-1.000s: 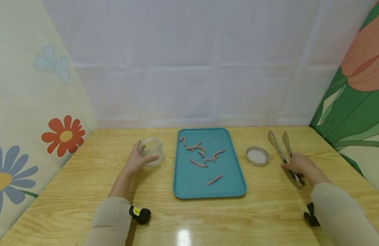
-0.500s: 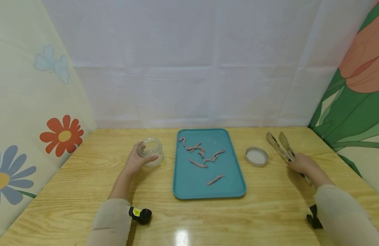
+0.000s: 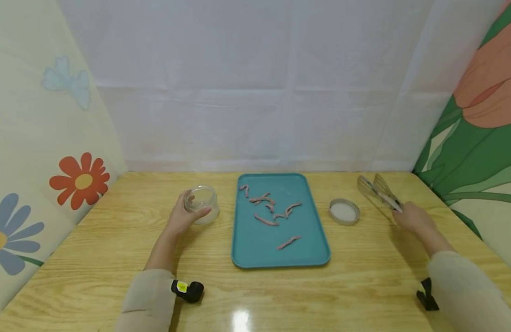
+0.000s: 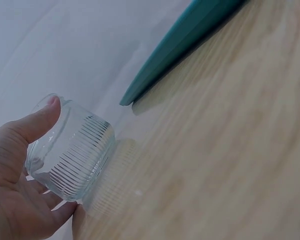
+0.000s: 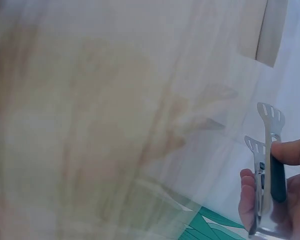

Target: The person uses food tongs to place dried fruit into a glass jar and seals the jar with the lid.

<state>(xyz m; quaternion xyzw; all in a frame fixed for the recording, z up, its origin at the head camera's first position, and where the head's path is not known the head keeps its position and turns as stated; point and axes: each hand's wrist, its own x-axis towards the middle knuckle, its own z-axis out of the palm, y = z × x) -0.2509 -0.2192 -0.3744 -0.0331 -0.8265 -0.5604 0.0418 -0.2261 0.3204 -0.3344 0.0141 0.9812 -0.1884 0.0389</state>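
Down at the near edge, the left sleeve (image 3: 145, 302) and right sleeve (image 3: 466, 286) are framing the desk (image 3: 288, 295), a small black camera (image 3: 190, 291) jutting out beside the left one. Ahead of them, the blue tray (image 3: 255, 252) is lying between the two grips, its near edge sitting closer than either, and its nearest pinkish strip (image 3: 288, 242) is resting forward of the rest.

Here are the grips! The left grip (image 3: 181, 219) is curling thumb and fingers around the glass jar (image 3: 212, 207), which is standing upright, mouth up, no strip showing inside. Across the tray, the right grip (image 3: 414, 217) is holding the metal tongs (image 5: 271, 175), thumb pressing one arm, the slotted heads spreading apart and apparently hovering above the desk. Just left of that grip, the round lid (image 3: 344, 211) is lying off the jar. Farther up, more strips (image 3: 265, 220) are scattering across the tray, to the left grip's right. Beyond both grips, a white cloth (image 3: 255, 101) is hanging.

My call: this is looking like the readying step, the jar being steadied and the tongs being poised, with every strip in sight lying on the tray. The next move is calling for the right grip bringing the tongs leftward, clearing the lid, and squeezing gently around one strip, the left grip bracing the jar.
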